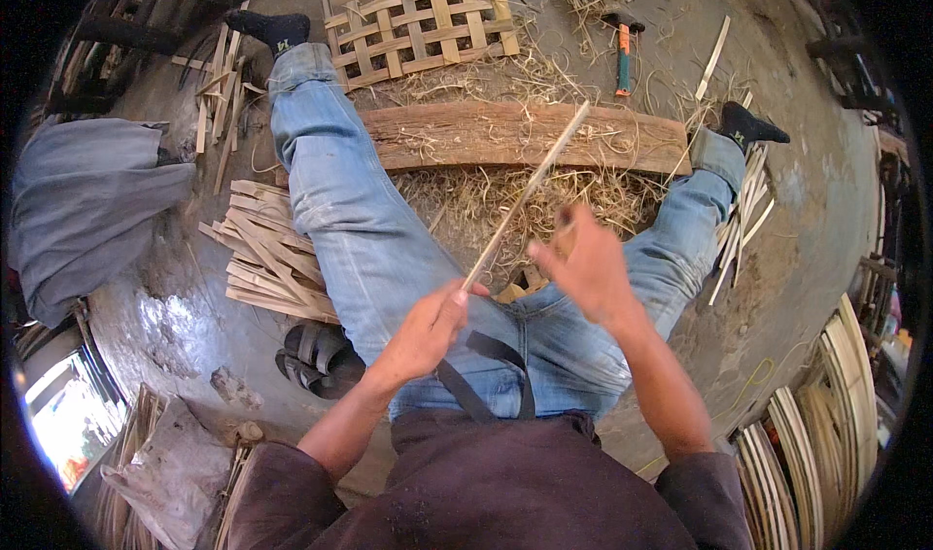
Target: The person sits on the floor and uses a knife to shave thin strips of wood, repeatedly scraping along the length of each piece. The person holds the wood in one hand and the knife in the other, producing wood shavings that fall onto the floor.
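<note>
My left hand [428, 331] is closed around the lower end of a thin pale bamboo strip [530, 192], which slants up and away to the right above my lap. My right hand [588, 268], slightly blurred, hovers to the right of the strip and apart from it. Its fingers are curled around a small brown, dark-tipped thing [564, 222] that I cannot make out. Beyond both hands, a long wooden plank [437, 137] lies across the floor between my lower legs, with curly shavings [603, 195] on and around it.
A woven bamboo lattice [418, 25] lies past the plank, and a hammer [624, 59] with an orange and green handle to its right. Cut strips [272, 258] are piled by my left leg near dark sandals [319, 356]. Long curved strips [792, 453] stand at the lower right.
</note>
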A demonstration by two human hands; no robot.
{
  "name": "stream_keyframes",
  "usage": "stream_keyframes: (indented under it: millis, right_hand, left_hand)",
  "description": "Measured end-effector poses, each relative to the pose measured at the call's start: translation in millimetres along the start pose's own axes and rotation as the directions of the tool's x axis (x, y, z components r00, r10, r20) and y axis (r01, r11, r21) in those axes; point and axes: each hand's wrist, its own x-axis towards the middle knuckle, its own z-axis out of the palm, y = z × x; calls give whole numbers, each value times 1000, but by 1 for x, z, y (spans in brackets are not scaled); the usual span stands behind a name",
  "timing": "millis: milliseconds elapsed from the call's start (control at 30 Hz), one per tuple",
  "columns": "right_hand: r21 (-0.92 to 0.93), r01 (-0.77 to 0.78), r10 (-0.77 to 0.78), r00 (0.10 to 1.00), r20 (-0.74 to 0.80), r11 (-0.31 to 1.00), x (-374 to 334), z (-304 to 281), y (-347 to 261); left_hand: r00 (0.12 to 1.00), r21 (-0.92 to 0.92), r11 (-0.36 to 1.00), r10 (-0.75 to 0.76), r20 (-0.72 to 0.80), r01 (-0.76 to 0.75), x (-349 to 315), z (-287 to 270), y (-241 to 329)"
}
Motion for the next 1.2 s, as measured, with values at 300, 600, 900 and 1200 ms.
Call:
stream_keyframes:
  millis: [300,600,900,1200]
  right_hand:
    - [-315,63,-7,985,175,947,-32,-15,35]
    - [41,-291,293,955,-38,956,26,-55,89]
    - [913,-154,427,904,-24,378,40,18,9]
    - [-50,-108,100,985,-141,993,42,-20,-26]
  left_hand:
    - [965,435,889,223,-134,-145,-18,6,-5]
    - [995,41,997,73,-64,-70,-34,-10,-11]
    - [970,-181,979,-54,237,98,-17,1,2]
    - [995,-265,964,-8,101,34,-17,-18,-17]
